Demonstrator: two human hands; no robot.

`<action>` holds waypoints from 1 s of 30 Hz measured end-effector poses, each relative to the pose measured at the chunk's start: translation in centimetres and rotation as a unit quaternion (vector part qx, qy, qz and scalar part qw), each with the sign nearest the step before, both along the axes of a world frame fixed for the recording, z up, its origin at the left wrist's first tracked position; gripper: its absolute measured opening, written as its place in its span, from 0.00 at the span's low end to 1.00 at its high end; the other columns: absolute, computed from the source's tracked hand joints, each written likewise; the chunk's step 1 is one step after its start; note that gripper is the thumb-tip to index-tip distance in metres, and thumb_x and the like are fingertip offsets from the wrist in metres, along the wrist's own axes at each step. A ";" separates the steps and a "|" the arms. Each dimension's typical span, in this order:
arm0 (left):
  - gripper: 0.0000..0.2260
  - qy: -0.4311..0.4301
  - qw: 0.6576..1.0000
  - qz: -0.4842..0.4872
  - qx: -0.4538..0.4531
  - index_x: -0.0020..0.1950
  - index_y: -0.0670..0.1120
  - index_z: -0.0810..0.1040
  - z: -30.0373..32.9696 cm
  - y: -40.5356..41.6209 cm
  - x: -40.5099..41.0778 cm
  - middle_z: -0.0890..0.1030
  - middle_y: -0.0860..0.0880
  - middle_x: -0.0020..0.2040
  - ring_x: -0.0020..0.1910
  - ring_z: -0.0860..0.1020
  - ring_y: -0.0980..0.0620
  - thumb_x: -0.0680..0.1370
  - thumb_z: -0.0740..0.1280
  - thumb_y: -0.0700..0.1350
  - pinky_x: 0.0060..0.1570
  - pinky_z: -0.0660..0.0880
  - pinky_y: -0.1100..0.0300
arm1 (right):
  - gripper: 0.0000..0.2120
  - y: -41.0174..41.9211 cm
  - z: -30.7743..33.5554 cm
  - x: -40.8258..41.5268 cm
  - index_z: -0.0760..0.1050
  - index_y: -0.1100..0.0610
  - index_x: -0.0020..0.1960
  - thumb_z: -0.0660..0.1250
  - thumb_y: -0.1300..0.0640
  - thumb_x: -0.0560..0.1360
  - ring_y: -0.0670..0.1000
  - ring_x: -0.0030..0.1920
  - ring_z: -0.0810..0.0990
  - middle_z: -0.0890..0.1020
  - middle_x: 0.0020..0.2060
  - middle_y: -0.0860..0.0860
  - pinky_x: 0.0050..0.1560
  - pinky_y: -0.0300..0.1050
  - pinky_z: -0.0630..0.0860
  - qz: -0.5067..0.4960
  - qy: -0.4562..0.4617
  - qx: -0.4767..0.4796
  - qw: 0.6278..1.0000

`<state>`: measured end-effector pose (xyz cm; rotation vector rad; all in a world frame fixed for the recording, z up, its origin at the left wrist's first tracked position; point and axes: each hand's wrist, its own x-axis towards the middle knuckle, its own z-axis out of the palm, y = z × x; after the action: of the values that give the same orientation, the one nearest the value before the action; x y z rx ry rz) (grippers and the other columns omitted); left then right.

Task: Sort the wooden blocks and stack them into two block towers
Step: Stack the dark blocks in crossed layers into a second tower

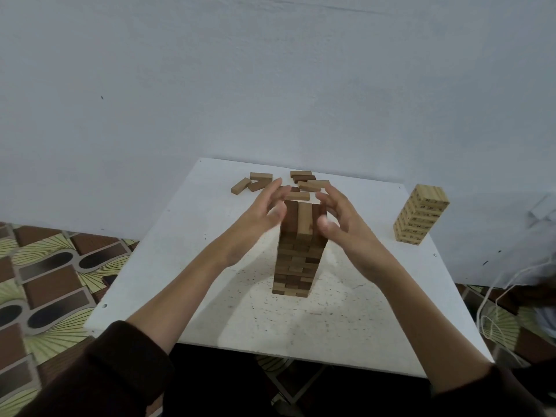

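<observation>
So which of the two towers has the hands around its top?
The darker mixed-wood tower at the table's middle; left hand and right hand flank its top. The pale tower stands alone at right.

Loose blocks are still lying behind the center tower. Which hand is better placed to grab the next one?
Probably the right hand: its fingertips lie just in front of the loose blocks behind the center tower. The left hand is open too, but the nearest blocks sit more to the right.

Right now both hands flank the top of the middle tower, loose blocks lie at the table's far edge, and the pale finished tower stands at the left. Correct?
Not quite: the head view shows the pale tower at the right of the table; the rest holds.
</observation>
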<state>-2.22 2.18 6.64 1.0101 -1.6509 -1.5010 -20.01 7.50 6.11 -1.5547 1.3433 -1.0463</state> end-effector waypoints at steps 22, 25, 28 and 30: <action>0.40 0.077 0.995 -0.034 0.051 0.78 0.54 0.42 -2.2 3.0 -1.3 0.51 0.56 0.78 0.76 0.50 0.58 0.68 0.39 0.68 0.75 0.48 0.58 | 0.36 0.4 -2.4 3.1 0.60 0.44 0.74 0.42 0.30 0.71 0.40 0.69 0.65 0.71 0.64 0.36 0.73 0.44 0.56 -0.068 -0.146 0.033 0.986; 0.43 0.063 0.996 -0.035 0.047 0.78 0.55 0.42 -2.4 3.0 -1.2 0.51 0.58 0.77 0.76 0.50 0.59 0.66 0.40 0.72 0.75 0.48 0.57 | 0.33 0.4 -2.2 3.3 0.64 0.40 0.70 0.42 0.30 0.71 0.36 0.66 0.66 0.72 0.62 0.35 0.75 0.48 0.54 -0.066 -0.158 0.040 0.984; 0.55 0.047 0.998 -0.048 0.020 0.78 0.57 0.43 -2.3 2.9 -0.9 0.53 0.68 0.71 0.71 0.52 0.67 0.57 0.50 0.82 0.70 0.52 0.66 | 0.28 0.3 -2.1 3.0 0.66 0.42 0.68 0.47 0.31 0.75 0.39 0.67 0.67 0.73 0.62 0.37 0.74 0.51 0.56 -0.052 -0.148 0.028 0.987; 0.57 0.033 0.998 -0.046 -0.016 0.77 0.57 0.43 -2.3 2.5 -0.4 0.52 0.69 0.70 0.70 0.51 0.68 0.56 0.61 0.80 0.70 0.53 0.66 | 0.29 0.4 -2.1 2.2 0.64 0.45 0.68 0.60 0.32 0.73 0.46 0.72 0.63 0.70 0.64 0.39 0.73 0.54 0.58 -0.032 -0.126 0.015 0.991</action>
<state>-2.60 4.70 4.37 0.8689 -1.6903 -1.5455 -17.80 7.87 3.98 -1.3159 1.2334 -1.2129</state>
